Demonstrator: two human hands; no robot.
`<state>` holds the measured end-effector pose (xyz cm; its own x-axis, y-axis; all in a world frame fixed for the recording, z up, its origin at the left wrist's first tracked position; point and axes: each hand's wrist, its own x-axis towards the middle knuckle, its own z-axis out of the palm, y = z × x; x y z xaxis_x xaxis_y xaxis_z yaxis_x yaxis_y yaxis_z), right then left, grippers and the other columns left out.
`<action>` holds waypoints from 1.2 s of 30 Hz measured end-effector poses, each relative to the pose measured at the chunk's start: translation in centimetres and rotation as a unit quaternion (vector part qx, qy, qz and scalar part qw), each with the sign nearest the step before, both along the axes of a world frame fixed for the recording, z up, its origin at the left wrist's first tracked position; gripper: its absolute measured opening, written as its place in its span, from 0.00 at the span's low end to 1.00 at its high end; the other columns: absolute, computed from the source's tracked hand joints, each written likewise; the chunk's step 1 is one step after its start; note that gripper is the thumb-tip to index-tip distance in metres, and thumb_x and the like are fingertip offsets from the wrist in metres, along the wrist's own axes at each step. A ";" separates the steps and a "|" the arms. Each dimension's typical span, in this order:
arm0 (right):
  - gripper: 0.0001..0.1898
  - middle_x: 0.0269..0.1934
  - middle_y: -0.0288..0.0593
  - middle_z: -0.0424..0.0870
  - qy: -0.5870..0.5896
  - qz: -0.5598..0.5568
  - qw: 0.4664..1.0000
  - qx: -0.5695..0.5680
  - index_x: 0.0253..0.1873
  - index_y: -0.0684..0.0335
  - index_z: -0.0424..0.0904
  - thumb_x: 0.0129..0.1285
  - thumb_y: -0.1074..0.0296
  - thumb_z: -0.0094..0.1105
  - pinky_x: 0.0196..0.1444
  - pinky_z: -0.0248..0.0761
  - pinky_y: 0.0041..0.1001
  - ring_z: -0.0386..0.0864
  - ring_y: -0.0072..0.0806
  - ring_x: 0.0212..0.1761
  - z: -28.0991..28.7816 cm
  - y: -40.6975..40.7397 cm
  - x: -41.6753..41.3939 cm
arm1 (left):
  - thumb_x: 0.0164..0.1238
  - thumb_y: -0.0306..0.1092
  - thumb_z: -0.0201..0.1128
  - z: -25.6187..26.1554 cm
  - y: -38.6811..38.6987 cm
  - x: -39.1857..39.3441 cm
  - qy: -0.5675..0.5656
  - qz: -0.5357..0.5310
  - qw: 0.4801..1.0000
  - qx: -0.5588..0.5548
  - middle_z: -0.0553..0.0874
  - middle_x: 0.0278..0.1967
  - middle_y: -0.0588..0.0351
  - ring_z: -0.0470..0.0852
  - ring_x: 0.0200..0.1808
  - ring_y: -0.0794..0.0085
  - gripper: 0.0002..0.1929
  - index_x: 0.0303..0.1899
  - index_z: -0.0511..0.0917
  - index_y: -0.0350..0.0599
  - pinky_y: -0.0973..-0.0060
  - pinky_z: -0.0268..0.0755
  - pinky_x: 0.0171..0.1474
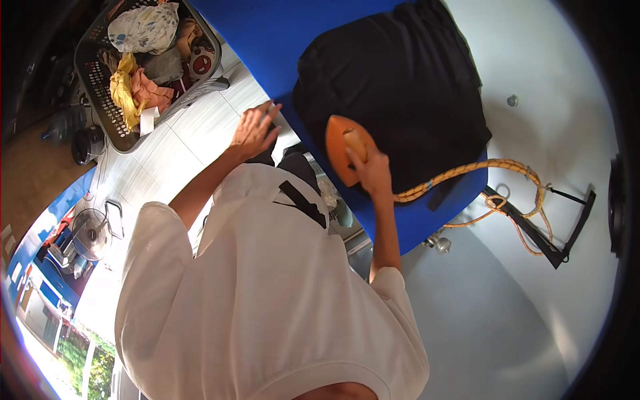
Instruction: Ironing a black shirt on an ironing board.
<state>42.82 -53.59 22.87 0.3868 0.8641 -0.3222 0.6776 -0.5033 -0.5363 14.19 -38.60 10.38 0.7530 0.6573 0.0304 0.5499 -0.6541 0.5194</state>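
My right hand (371, 167) is closed around the handle of an orange clothes iron (342, 145), which lies at the near left edge of a black garment (395, 90). The garment is spread over a blue padded ironing board (250, 25). A yellow, dark-flecked cord (450, 172) runs from beside my right wrist over the board's right end. My left hand (255, 131) has its fingers apart at the board's near edge, left of the iron, with nothing seen in it.
A dark perforated laundry basket (117, 112) with crumpled clothes stands at upper left. A black metal bracket (530, 232) holds the looped cord off the board's right end. At far left are a standing fan (92, 234) and a black appliance (87, 145).
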 end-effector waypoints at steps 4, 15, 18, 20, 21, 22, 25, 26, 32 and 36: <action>0.23 0.39 0.59 0.85 -0.054 0.036 0.998 0.005 0.43 0.74 0.83 0.64 0.53 0.70 0.40 0.79 0.42 0.85 0.57 0.37 -0.4 -1.0 -2.7 | 0.73 0.41 0.62 -2.9 1.9 -3.2 -0.008 0.104 0.995 -0.001 0.71 0.65 0.43 0.72 0.63 0.50 0.27 0.70 0.68 0.47 0.53 0.64 0.65; 0.26 0.40 0.50 0.80 0.001 -0.151 0.988 0.022 0.42 0.76 0.83 0.70 0.49 0.65 0.25 0.71 0.32 0.80 0.27 0.22 1.1 5.2 3.1 | 0.70 0.46 0.60 -17.1 -0.1 -17.5 0.202 0.208 0.857 -0.426 0.85 0.55 0.34 0.82 0.60 0.45 0.22 0.57 0.80 0.41 0.55 0.74 0.65; 0.25 0.34 0.58 0.83 -0.010 -0.140 0.990 -0.026 0.46 0.73 0.85 0.71 0.49 0.62 0.41 0.75 0.38 0.84 0.42 0.36 0.5 9.9 3.9 | 0.70 0.46 0.60 -17.2 -0.7 -19.5 0.167 0.253 0.859 -0.413 0.87 0.50 0.36 0.85 0.56 0.45 0.19 0.53 0.83 0.42 0.57 0.77 0.62; 0.26 0.30 0.58 0.83 0.011 -0.152 0.988 -0.023 0.45 0.73 0.85 0.71 0.48 0.61 0.39 0.75 0.38 0.84 0.44 0.33 0.6 10.5 2.8 | 0.70 0.45 0.60 -17.6 -1.9 -21.3 0.148 0.260 0.863 -0.406 0.88 0.46 0.36 0.87 0.53 0.44 0.17 0.51 0.84 0.45 0.56 0.79 0.59; 0.26 0.27 0.58 0.83 0.031 -0.163 0.986 -0.009 0.44 0.73 0.85 0.71 0.46 0.61 0.37 0.75 0.39 0.84 0.46 0.31 0.5 11.8 2.3 | 0.70 0.44 0.60 -19.0 -2.4 -22.6 0.138 0.251 0.880 -0.379 0.89 0.45 0.36 0.87 0.52 0.43 0.16 0.50 0.85 0.46 0.55 0.79 0.58; 0.29 0.29 0.59 0.85 0.006 -0.127 0.992 0.013 0.43 0.73 0.85 0.71 0.43 0.60 0.39 0.76 0.42 0.86 0.53 0.32 0.4 11.7 1.5 | 0.70 0.43 0.61 -18.3 -3.3 -22.3 0.111 0.304 0.867 -0.380 0.88 0.44 0.36 0.87 0.51 0.42 0.13 0.47 0.85 0.47 0.54 0.80 0.55; 0.25 0.25 0.59 0.82 -0.052 -0.106 0.991 0.063 0.38 0.72 0.83 0.73 0.48 0.59 0.33 0.74 0.42 0.86 0.48 0.28 -1.7 12.6 -2.3 | 0.70 0.42 0.61 -19.6 -4.4 -24.2 0.140 0.278 0.877 -0.366 0.89 0.44 0.38 0.87 0.50 0.42 0.13 0.47 0.85 0.48 0.54 0.81 0.53; 0.26 0.26 0.59 0.83 -0.039 -0.109 0.992 0.055 0.38 0.72 0.83 0.73 0.47 0.60 0.34 0.74 0.42 0.86 0.50 0.30 -1.3 13.2 -4.1 | 0.71 0.42 0.61 -20.4 -5.2 -24.9 0.141 0.263 0.893 -0.336 0.89 0.45 0.42 0.88 0.49 0.45 0.12 0.46 0.85 0.48 0.55 0.82 0.53; 0.31 0.28 0.63 0.84 -0.090 -0.133 0.985 0.069 0.36 0.74 0.83 0.73 0.42 0.58 0.37 0.77 0.46 0.86 0.59 0.35 -0.7 16.0 -6.3 | 0.72 0.44 0.59 -20.2 -5.0 -23.3 0.123 0.232 0.869 -0.420 0.87 0.53 0.49 0.87 0.53 0.51 0.13 0.50 0.84 0.52 0.57 0.82 0.54; 0.32 0.33 0.63 0.86 -0.091 -0.226 0.969 0.038 0.43 0.72 0.86 0.73 0.39 0.54 0.47 0.77 0.48 0.86 0.59 0.43 -0.4 17.9 -2.1 | 0.72 0.48 0.60 -18.6 -1.5 -18.6 0.094 0.325 0.817 -0.468 0.88 0.53 0.47 0.87 0.55 0.51 0.16 0.53 0.84 0.53 0.59 0.79 0.57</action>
